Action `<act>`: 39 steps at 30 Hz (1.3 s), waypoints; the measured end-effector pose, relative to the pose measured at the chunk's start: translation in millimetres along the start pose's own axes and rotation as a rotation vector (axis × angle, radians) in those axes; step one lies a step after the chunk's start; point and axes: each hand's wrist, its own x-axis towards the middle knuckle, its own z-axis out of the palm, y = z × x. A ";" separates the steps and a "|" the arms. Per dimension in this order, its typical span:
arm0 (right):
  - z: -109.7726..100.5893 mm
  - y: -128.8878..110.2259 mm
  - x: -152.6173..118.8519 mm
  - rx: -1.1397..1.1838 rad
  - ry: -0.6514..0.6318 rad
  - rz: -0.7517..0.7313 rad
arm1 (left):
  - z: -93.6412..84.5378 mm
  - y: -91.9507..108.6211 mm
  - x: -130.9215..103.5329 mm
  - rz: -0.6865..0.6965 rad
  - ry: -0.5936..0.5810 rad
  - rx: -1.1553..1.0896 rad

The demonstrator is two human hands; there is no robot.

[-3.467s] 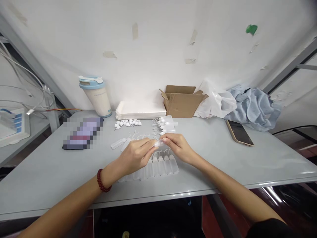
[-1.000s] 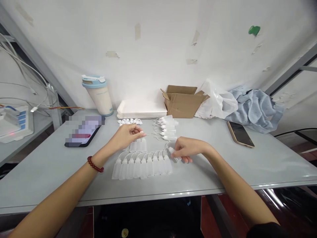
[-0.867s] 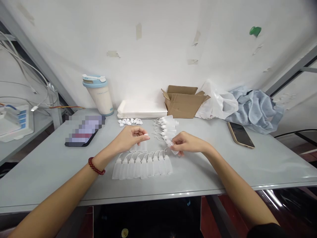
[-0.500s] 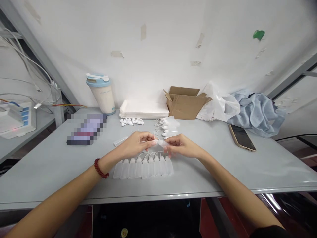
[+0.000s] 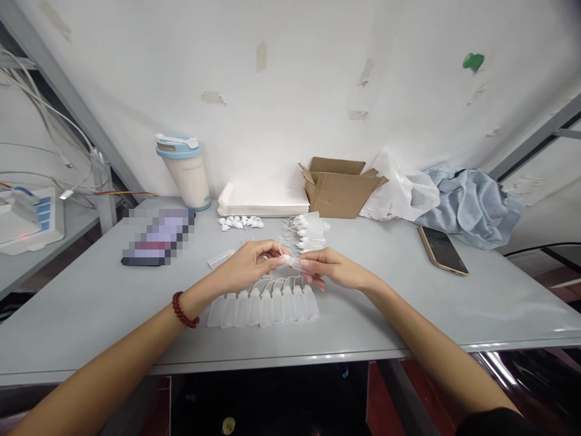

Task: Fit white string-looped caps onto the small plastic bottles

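Over the middle of the table, my left hand (image 5: pixel 252 264) pinches a small white cap (image 5: pixel 287 258) with a thin looped strap. My right hand (image 5: pixel 338 267) grips a small translucent squeeze bottle (image 5: pixel 296 263), its neck end against the cap. How far the cap sits on the neck is hidden by fingers. Just in front lies a row of similar squeeze bottles (image 5: pixel 265 309) with straps pointing away from me. Behind my hands is a second group of capped bottles (image 5: pixel 314 225). One bottle (image 5: pixel 220 259) lies left of my left hand, and loose white caps (image 5: pixel 241 223) are scattered farther back.
Along the wall stand a blue-lidded cup (image 5: pixel 186 175), a white stack of flat trays (image 5: pixel 263 201), an open cardboard box (image 5: pixel 338 194), a plastic bag (image 5: pixel 394 194) and a blue cloth (image 5: pixel 472 206). Phones lie at left (image 5: pixel 158 237) and right (image 5: pixel 442 250).
The bottle and the cap, slightly apart before, now meet end to end. My right fingers have shifted along the bottle toward the cap, and the cap's strap now stands up.
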 end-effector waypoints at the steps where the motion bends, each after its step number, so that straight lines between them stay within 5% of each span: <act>1: 0.3 0.9 0.3 0.010 0.016 0.001 | 0.9 0.1 -0.4 -0.002 0.002 0.016; 16: 15.5 4.6 5.1 0.217 0.178 0.114 | 1.3 3.5 -0.9 -0.049 -0.027 -0.018; 22: 16.0 2.5 2.9 0.048 0.129 0.056 | 1.0 6.4 -1.0 -0.061 -0.011 -0.039; 29: 21.3 -2.5 0.7 -0.115 0.215 0.101 | 1.0 7.5 -0.5 -0.082 -0.002 -0.054; 39: 20.8 4.6 6.3 0.158 0.180 0.085 | 5.0 5.6 -2.7 0.006 0.064 -0.042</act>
